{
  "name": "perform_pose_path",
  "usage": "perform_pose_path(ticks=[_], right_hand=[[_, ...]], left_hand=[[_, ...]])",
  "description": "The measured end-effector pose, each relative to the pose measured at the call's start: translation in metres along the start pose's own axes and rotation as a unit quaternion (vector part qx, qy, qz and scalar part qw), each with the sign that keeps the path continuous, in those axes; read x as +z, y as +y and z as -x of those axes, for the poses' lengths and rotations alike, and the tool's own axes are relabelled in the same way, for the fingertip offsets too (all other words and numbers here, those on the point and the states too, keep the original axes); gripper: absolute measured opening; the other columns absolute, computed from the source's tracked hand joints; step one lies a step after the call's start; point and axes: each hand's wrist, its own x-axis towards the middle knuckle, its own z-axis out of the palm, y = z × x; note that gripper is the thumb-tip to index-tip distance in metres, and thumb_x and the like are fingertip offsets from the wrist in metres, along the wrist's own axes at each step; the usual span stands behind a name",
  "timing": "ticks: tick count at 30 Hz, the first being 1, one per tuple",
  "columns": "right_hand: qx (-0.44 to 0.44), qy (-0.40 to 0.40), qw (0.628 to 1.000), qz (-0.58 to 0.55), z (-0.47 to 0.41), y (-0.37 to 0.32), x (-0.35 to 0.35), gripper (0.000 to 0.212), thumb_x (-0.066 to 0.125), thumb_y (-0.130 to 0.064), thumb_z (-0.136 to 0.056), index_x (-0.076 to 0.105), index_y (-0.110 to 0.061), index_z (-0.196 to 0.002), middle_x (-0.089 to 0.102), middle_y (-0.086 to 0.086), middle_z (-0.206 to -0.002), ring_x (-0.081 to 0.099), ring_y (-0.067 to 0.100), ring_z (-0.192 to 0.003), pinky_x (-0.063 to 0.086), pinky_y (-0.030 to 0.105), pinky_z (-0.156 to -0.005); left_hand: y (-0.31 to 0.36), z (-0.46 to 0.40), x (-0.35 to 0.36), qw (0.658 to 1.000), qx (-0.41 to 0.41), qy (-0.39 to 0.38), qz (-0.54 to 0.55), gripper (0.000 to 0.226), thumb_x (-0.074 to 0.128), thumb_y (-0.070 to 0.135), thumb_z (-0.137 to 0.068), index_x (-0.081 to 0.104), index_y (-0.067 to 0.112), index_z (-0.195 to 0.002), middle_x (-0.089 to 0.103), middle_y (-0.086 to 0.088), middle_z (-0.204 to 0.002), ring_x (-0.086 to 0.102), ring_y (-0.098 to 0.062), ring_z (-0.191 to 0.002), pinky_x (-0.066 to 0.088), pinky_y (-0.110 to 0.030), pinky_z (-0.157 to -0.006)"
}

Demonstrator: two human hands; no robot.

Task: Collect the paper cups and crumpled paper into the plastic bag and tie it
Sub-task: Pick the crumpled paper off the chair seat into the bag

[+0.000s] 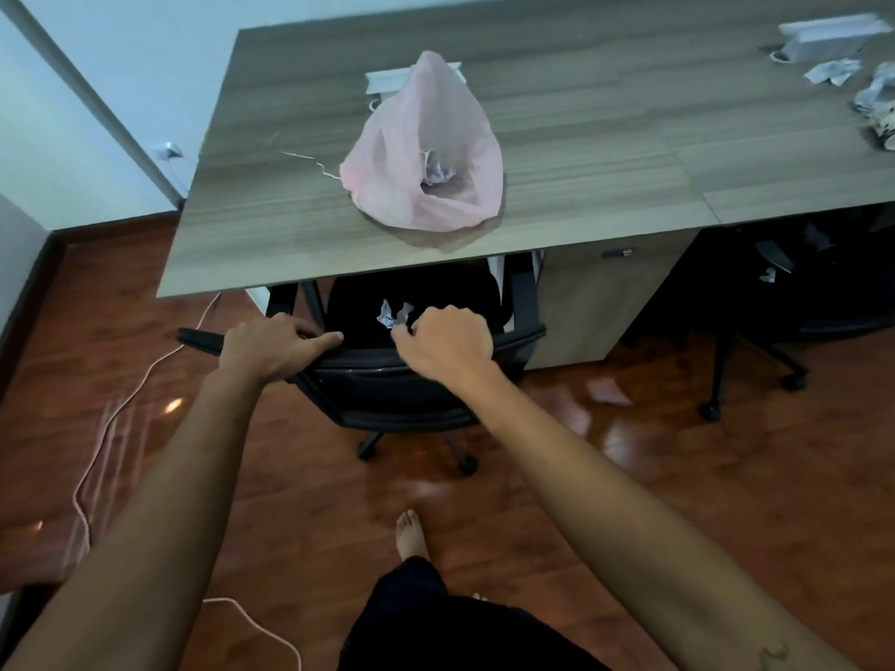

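Note:
A pink plastic bag stands open on the wooden desk, with crumpled paper inside it. Below the desk edge, a black office chair is pushed under. My left hand grips the top of the chair's backrest. My right hand is over the seat, its fingers pinched on a piece of crumpled paper that lies on the seat. More crumpled paper lies at the desk's far right.
A white box sits at the desk's back right, and a white holder stands behind the bag. A second black chair stands under the desk at right. A pink cable runs across the wooden floor at left. My bare foot is below the chair.

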Motion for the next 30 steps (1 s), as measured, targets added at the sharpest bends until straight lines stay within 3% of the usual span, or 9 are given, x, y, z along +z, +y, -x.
perform_pose_path(ticks=[3, 6, 10, 14, 19, 23, 25, 28, 30], right_hand=[[-0.015, 0.031, 0.999, -0.009, 0.025, -0.018, 0.010, 0.058, 0.037, -0.052, -0.096, 0.057, -0.008, -0.064, 0.061, 0.007, -0.066, 0.055, 0.025, -0.059, 0.043, 0.030, -0.058], [-0.048, 0.031, 0.998, -0.013, 0.044, -0.035, 0.014, 0.061, 0.036, -0.049, -0.099, 0.038, -0.012, -0.050, 0.041, 0.003, -0.050, 0.038, 0.021, -0.044, 0.031, 0.028, -0.048], [-0.092, 0.008, 0.995, -0.024, 0.061, -0.055, 0.021, 0.061, 0.035, -0.049, -0.100, 0.036, -0.013, -0.050, 0.040, 0.002, -0.049, 0.037, 0.021, -0.044, 0.025, 0.029, -0.046], [-0.123, -0.004, 0.991, -0.044, 0.065, -0.072, 0.031, 0.061, 0.035, -0.048, -0.101, 0.037, -0.012, -0.052, 0.043, 0.003, -0.052, 0.038, 0.020, -0.046, 0.031, 0.031, -0.052], [-0.145, -0.020, 0.988, -0.044, 0.057, -0.082, 0.034, 0.061, 0.036, -0.050, -0.100, 0.040, -0.012, -0.052, 0.047, 0.004, -0.053, 0.042, 0.022, -0.047, 0.033, 0.030, -0.052], [-0.129, -0.085, 0.987, -0.041, 0.032, -0.076, 0.030, 0.059, 0.036, -0.053, -0.098, 0.054, -0.008, -0.063, 0.051, 0.004, -0.062, 0.054, 0.028, -0.062, 0.038, 0.032, -0.058], [-0.098, -0.110, 0.988, -0.038, 0.011, -0.066, 0.031, 0.057, 0.036, -0.052, -0.098, 0.065, -0.006, -0.082, 0.059, 0.009, -0.079, 0.061, 0.033, -0.079, 0.041, 0.034, -0.066], [-0.038, -0.123, 0.991, -0.037, -0.026, -0.040, 0.033, 0.055, 0.037, -0.052, -0.096, 0.069, -0.006, -0.101, 0.064, 0.017, -0.108, 0.062, 0.037, -0.101, 0.044, 0.038, -0.077], [0.005, -0.127, 0.990, -0.056, -0.051, -0.018, 0.029, 0.053, 0.039, -0.051, -0.093, 0.070, -0.009, -0.098, 0.067, 0.014, -0.105, 0.063, 0.036, -0.099, 0.047, 0.037, -0.078]], left_hand=[[-0.015, 0.014, 0.003, 1.000, -0.014, 0.002, -0.010, 0.056, 0.033, 0.084, -0.079, 0.073, 0.047, -0.092, 0.071, 0.002, -0.094, 0.063, -0.026, -0.090, 0.042, -0.034, -0.069], [-0.028, 0.027, 0.003, 1.000, -0.025, 0.013, -0.007, 0.061, 0.028, 0.084, -0.074, 0.074, 0.046, -0.088, 0.062, 0.007, -0.075, 0.055, -0.021, -0.076, 0.039, -0.032, -0.065], [-0.044, 0.034, 0.001, 0.999, -0.040, 0.010, -0.006, 0.061, 0.032, 0.085, -0.076, 0.076, 0.044, -0.083, 0.054, 0.010, -0.065, 0.055, -0.019, -0.070, 0.040, -0.030, -0.062], [-0.060, 0.035, -0.001, 0.999, -0.044, 0.018, 0.013, 0.063, 0.032, 0.088, -0.075, 0.075, 0.043, -0.071, 0.058, 0.012, -0.060, 0.056, -0.012, -0.062, 0.043, -0.029, -0.060], [-0.068, 0.023, -0.004, 0.998, -0.064, -0.005, 0.000, 0.055, 0.040, 0.076, -0.085, 0.078, 0.037, -0.076, 0.057, 0.010, -0.065, 0.058, -0.017, -0.069, 0.041, -0.029, -0.061], [-0.066, 0.003, -0.007, 0.997, -0.079, -0.021, 0.014, 0.056, 0.048, 0.077, -0.082, 0.077, 0.032, -0.096, 0.070, -0.002, -0.091, 0.064, -0.026, -0.087, 0.043, -0.031, -0.067], [-0.058, -0.012, -0.008, 0.995, -0.065, -0.045, 0.054, 0.054, 0.050, 0.076, -0.082, 0.074, 0.028, -0.083, 0.072, -0.004, -0.099, 0.063, -0.029, -0.101, 0.048, -0.035, -0.074], [-0.040, -0.040, -0.012, 0.991, -0.037, -0.070, 0.109, 0.051, 0.049, 0.071, -0.086, 0.066, 0.024, -0.075, 0.070, -0.003, -0.089, 0.062, -0.026, -0.090, 0.052, -0.039, -0.084], [-0.020, -0.058, -0.017, 0.991, -0.026, -0.059, 0.120, 0.045, 0.051, 0.066, -0.088, 0.065, 0.023, -0.084, 0.066, -0.002, -0.089, 0.059, -0.024, -0.086, 0.050, -0.036, -0.080]])
